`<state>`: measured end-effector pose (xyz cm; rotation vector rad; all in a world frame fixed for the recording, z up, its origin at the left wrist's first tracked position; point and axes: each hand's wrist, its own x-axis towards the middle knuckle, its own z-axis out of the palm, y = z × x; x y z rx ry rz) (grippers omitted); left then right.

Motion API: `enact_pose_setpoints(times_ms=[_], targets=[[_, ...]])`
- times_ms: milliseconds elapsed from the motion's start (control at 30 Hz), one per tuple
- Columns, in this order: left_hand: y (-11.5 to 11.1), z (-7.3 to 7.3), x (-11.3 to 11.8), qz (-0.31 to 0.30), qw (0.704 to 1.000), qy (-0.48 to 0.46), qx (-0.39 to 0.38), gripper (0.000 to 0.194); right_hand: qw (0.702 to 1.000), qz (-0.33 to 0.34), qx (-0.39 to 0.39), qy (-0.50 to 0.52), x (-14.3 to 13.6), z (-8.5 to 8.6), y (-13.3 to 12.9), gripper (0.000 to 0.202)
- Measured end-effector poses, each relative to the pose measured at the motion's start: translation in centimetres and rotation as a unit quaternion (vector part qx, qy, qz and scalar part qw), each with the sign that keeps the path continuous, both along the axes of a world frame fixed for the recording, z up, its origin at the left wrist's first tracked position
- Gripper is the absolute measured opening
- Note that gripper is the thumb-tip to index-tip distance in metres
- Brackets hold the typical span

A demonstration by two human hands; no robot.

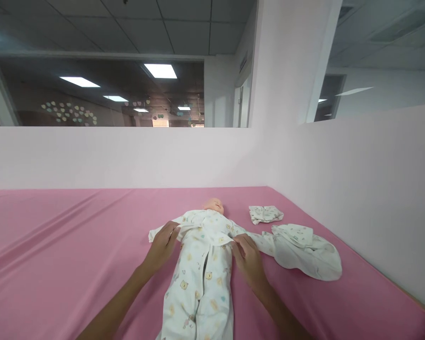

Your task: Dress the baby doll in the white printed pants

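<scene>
A baby doll in a white printed cotton sleepsuit [200, 269] lies face up on the pink sheet-covered bed [56, 245], head toward the pale wall. The left hand [163, 245] pinches the suit's cloth beside the doll's shoulder; the right hand [247, 257] rests flat on the suit's other side, fingers loose. Right of the doll lie a crumpled white printed garment [304, 255] and, nearer the wall, a small folded white cloth [265, 214].
</scene>
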<state>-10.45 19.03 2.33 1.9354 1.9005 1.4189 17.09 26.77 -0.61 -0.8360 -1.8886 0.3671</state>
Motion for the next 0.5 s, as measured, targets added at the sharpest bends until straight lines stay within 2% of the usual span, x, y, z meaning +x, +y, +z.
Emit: enact_pose_setpoints(times_ms=[100,200,267,333,400,500], targets=[[-1.3,-0.8,-0.3,-0.025,0.999,0.034,-0.023,0.036,0.998,0.024,-0.032,-0.041,1.5,-0.4,-1.9,0.029],[-2.3,-2.6,-1.0,-0.054,0.990,0.112,-0.065,0.032,0.987,0.075,-0.082,-0.115,2.6,-1.3,-3.6,0.032],[-2.7,-3.7,-1.7,-0.045,0.983,0.156,-0.089,0.029,0.979,0.099,-0.101,-0.145,2.8,-1.8,-4.5,0.028],[-2.8,-4.5,-2.3,-0.011,0.980,0.168,-0.102,0.028,0.980,0.079,-0.104,-0.151,2.6,-2.0,-4.9,0.020],[-2.4,-4.8,-2.5,0.015,0.981,0.155,-0.116,0.028,0.982,0.028,-0.111,-0.149,2.1,-2.0,-4.8,0.015],[-1.5,-4.9,-1.8,0.014,0.982,0.137,-0.127,0.032,0.975,-0.038,-0.142,-0.167,1.0,-1.8,-4.2,0.016]])
